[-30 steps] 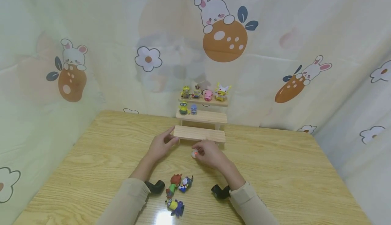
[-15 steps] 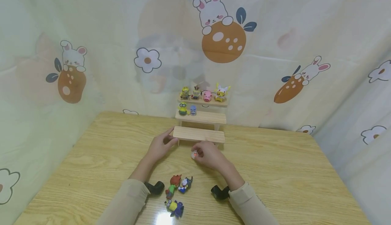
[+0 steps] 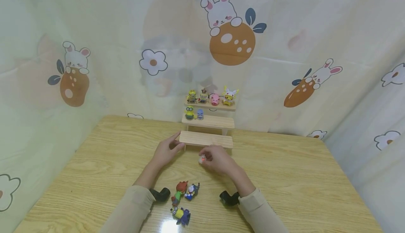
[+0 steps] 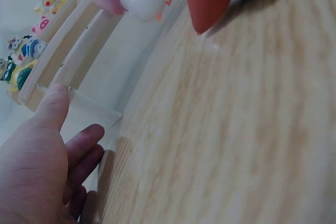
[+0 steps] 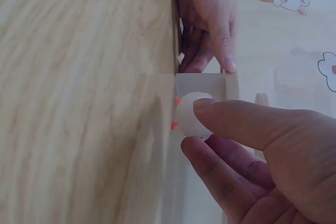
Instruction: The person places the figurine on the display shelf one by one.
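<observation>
White round toy [image 5: 191, 115] (orange bits) pinched in right hand [image 3: 218, 161]; left hand [image 3: 166, 151] grips wooden shelf [image 3: 205, 139].

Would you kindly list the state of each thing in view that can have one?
Left hand: grips the left end of the lowest step.
Right hand: pinches the white toy.
White toy: held off the table.
Wooden stepped shelf: upright; lowest step bare.
Six figures on the shelf: standing.
Three figures near the sleeves: lying on the table.
</observation>
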Demonstrator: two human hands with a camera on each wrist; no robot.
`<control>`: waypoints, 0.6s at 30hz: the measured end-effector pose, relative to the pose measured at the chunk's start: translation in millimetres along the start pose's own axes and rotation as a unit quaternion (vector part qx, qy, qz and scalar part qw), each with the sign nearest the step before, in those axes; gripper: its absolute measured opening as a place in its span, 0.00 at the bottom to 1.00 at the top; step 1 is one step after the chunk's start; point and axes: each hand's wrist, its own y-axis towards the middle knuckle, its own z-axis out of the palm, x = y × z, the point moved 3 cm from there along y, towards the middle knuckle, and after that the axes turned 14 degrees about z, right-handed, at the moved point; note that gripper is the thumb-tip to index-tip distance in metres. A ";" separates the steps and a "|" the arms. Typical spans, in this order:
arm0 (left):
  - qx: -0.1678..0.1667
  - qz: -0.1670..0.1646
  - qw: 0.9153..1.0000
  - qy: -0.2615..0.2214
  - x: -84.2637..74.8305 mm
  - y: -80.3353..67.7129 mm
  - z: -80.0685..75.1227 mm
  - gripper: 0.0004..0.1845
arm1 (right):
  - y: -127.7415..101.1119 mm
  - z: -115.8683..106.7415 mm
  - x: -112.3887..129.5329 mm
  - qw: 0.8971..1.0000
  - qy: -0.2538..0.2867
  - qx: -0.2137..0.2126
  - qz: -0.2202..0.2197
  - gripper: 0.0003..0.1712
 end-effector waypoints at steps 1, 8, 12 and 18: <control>0.000 0.000 1.000 0.001 0.1 0.1 0.0 0.34 | -0.1 -1.1 -0.1 1.000 0.002 -0.001 0.001 0.13; -0.002 0.001 1.000 0.003 0.4 0.2 0.6 0.33 | 0.3 -13.8 -2.0 0.999 0.041 -0.019 0.003 0.12; -0.001 -0.001 1.000 -0.001 1.2 0.7 1.3 0.34 | 2.8 -23.1 -4.5 0.998 0.049 -0.035 0.015 0.12; -0.001 -0.007 1.000 -0.005 1.9 -0.8 0.4 0.35 | 8.8 -42.2 -3.2 0.995 0.069 -0.059 0.038 0.14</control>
